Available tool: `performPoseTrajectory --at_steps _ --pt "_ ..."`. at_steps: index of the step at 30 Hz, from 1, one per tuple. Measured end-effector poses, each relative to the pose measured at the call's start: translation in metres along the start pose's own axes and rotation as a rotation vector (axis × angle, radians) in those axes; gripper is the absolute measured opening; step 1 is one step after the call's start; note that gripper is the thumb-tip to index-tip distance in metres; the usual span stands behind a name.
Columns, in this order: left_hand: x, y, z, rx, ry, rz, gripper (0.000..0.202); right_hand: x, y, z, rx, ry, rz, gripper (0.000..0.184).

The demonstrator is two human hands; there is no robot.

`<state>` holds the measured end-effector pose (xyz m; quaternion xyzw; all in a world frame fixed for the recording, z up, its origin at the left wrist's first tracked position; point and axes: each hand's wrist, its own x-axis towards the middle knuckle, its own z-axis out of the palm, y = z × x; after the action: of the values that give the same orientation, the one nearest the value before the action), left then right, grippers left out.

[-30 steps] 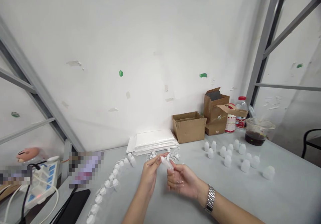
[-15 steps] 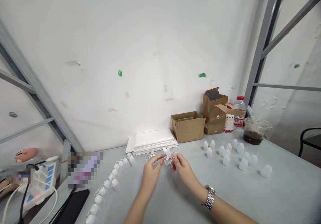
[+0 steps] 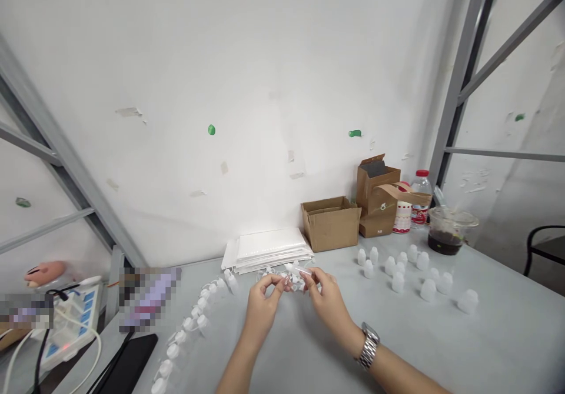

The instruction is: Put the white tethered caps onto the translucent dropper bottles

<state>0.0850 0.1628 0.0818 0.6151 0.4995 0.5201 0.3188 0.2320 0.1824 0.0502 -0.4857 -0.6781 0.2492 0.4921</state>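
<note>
Over the grey table [image 3: 441,347], my left hand [image 3: 261,306] pinches a small white plastic piece near its fingertips. My right hand [image 3: 325,297], with a metal watch [image 3: 368,345] on its wrist, grips a small clear tube [image 3: 300,271] held level between the two hands. Just behind the fingers lies a heap of small white caps [image 3: 276,275]. A curved row of white caps with tethers [image 3: 189,323] runs down the table to the left of my left hand.
Several small white bottles [image 3: 399,267] stand at the right. A stack of white sheets [image 3: 267,248], open cardboard boxes [image 3: 332,223], a water bottle [image 3: 421,197] and a bowl of dark liquid [image 3: 450,232] line the wall. A black phone [image 3: 132,361] and power strip [image 3: 73,317] lie at left.
Both hands moved away from me toward the cap heap. The tube in my right hand went from tilted to level, and my right palm turned downward.
</note>
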Motion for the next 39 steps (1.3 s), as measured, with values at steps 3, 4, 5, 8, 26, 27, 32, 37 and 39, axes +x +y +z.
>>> performPoseTrajectory --at_steps 3,4,5,8,26,27,32,37,39 --pt "0.000 0.001 0.000 -0.055 0.002 -0.013 0.026 -0.001 -0.001 0.000 -0.004 0.034 0.003 0.028" --pt "0.000 0.001 0.000 -0.082 0.006 -0.023 0.025 -0.001 -0.001 0.000 -0.003 0.043 0.000 0.027" --pt "0.000 0.002 0.000 -0.111 0.011 -0.035 0.025 -0.001 -0.001 0.000 0.001 0.048 -0.004 0.027" --pt "0.002 0.003 0.000 -0.204 0.046 -0.082 0.025 0.000 -0.001 -0.001 0.028 0.059 -0.002 0.027" --pt "0.013 -0.004 -0.005 -0.954 0.370 -0.482 0.017 -0.013 -0.005 0.004 0.055 -0.031 -0.154 0.017" --pt "0.013 -0.003 -0.004 -0.959 0.360 -0.489 0.017 -0.013 -0.005 0.004 0.045 -0.032 -0.159 0.016" --pt "0.011 -0.003 -0.003 -0.954 0.336 -0.499 0.014 -0.012 -0.005 0.003 0.019 -0.048 -0.163 0.016" --pt "0.011 -0.005 -0.003 -0.929 0.316 -0.482 0.010 -0.011 -0.007 0.002 0.012 -0.055 -0.161 0.017" --pt "0.011 -0.005 -0.003 -0.921 0.308 -0.481 0.010 -0.011 -0.007 0.002 0.006 -0.063 -0.160 0.017"
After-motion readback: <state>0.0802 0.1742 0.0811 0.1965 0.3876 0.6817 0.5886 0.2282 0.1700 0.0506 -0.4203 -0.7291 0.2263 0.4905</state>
